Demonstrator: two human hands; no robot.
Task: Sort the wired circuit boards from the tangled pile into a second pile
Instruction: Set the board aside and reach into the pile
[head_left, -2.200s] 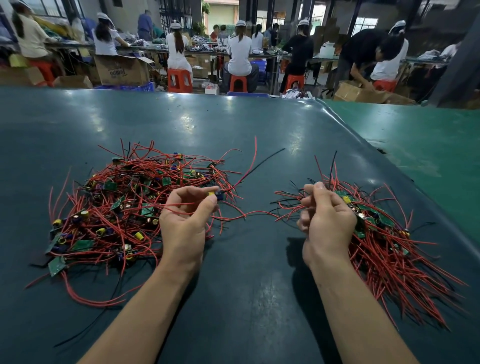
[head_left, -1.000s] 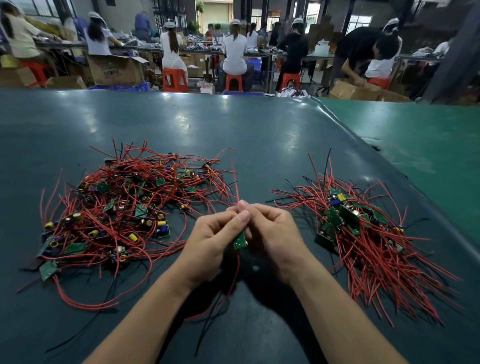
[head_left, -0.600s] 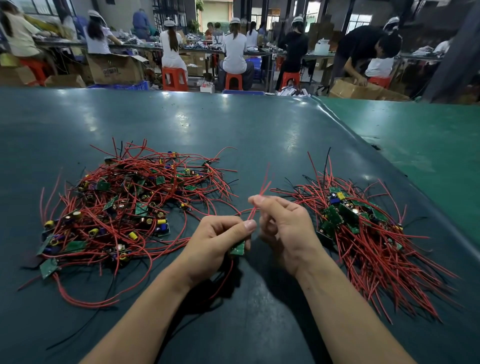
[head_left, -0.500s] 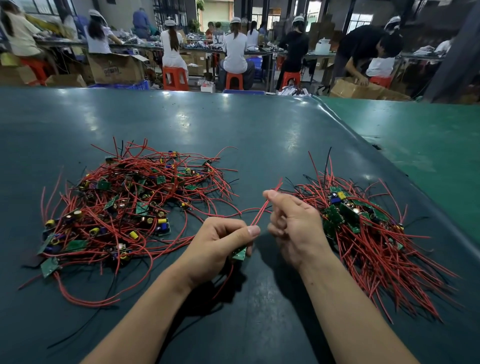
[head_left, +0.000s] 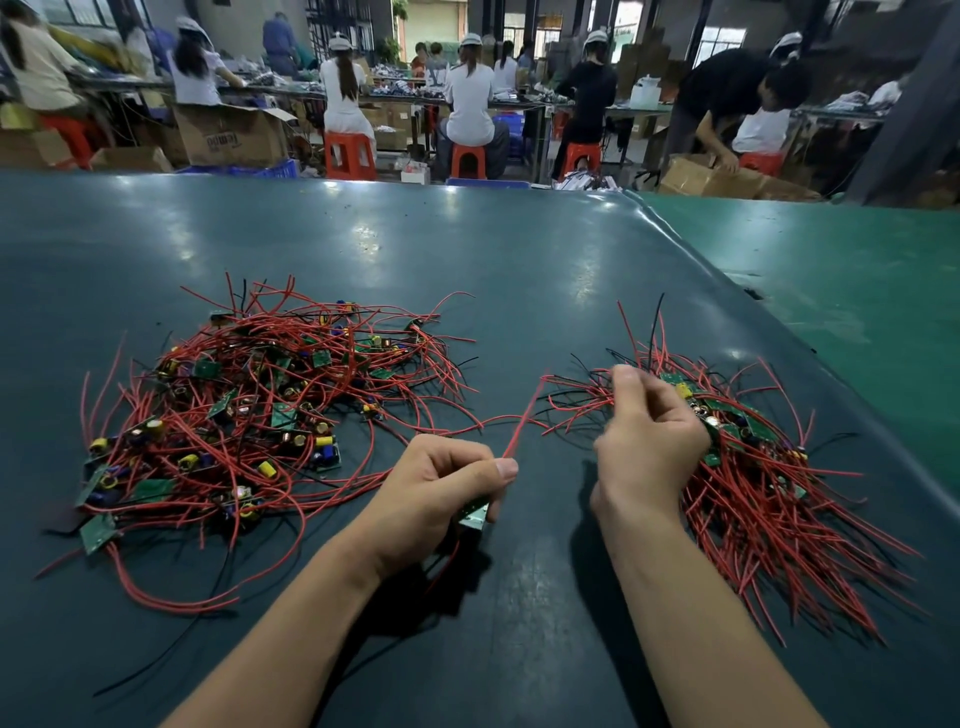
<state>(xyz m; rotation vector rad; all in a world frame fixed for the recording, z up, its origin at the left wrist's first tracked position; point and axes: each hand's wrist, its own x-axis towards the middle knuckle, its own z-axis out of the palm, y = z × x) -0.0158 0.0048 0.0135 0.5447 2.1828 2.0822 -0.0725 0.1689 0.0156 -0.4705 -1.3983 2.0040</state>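
Between the two heaps, the left hand pinches a small green circuit board in curled fingers, one red wire rising from it toward the right. The right hand is curled at the near edge of the sorted pile; whether it pinches a wire I cannot tell. The tangled pile of boards and red leads lies to the left. Both rest on a dark teal surface, glossy with lamp reflections, adjoining a brighter green surface at right. Beyond, workers in white caps sit on orange stools at long benches, amid cardboard boxes.
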